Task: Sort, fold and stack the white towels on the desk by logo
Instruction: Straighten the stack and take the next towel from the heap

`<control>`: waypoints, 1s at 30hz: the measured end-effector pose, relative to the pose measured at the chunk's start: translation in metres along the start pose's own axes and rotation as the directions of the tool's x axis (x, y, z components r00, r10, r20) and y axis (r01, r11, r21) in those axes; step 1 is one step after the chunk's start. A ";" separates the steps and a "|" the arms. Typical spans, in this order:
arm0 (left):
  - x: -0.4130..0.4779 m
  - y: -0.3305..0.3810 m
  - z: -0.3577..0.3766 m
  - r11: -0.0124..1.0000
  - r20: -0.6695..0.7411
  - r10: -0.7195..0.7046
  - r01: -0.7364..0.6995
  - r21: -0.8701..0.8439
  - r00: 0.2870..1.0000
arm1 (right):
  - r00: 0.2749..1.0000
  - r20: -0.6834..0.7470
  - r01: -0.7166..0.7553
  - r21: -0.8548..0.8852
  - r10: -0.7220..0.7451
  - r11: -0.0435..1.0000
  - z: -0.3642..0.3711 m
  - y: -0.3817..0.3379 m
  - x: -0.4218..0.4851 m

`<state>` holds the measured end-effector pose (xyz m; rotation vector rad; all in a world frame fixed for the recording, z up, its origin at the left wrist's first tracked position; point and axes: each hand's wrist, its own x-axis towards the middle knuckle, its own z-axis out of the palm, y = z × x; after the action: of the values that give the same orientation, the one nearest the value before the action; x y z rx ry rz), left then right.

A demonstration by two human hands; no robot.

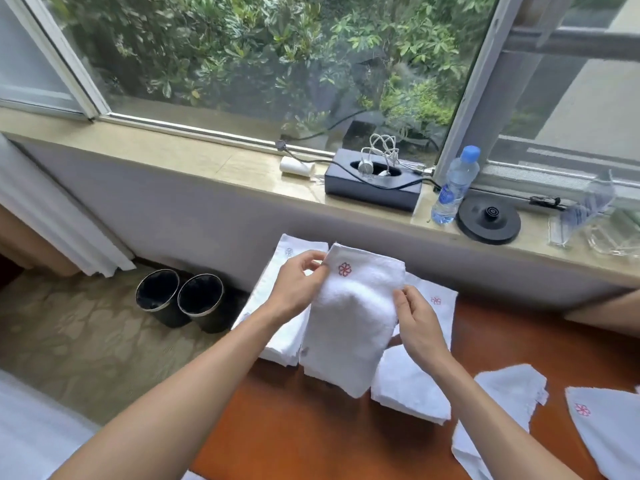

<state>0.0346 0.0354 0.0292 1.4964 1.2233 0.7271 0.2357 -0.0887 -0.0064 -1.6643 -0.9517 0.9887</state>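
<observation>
I hold a folded white towel with a red flower logo (349, 317) above the orange-brown desk (311, 431). My left hand (298, 289) pinches its upper left edge near the logo. My right hand (419, 317) grips its right edge. Beneath it on the left lies a stack of folded towels with a grey logo (277, 289). To the right lies a folded towel with a red logo (436, 306), and a plain folded towel (408, 386) sits in front of it. Loose towels (502, 403) lie at the right; one (602, 424) shows a red logo.
On the window sill (207, 161) stand a black box with white cables (374, 181), a water bottle (453, 188), a black kettle base (488, 220) and clear plastic packets (588, 216). Two black bins (180, 299) stand on the carpet left of the desk.
</observation>
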 end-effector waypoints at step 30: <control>0.020 -0.156 0.010 0.984 0.463 -0.136 0.066 0.164 0.876 | 0.962 -0.086 -0.274 -0.252 0.261 0.928 0.087 0.111 -0.007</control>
<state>-0.0007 0.0442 -0.1243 1.5939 0.9791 0.1797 0.1696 -0.0941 -0.1314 -2.0752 -0.8645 1.0261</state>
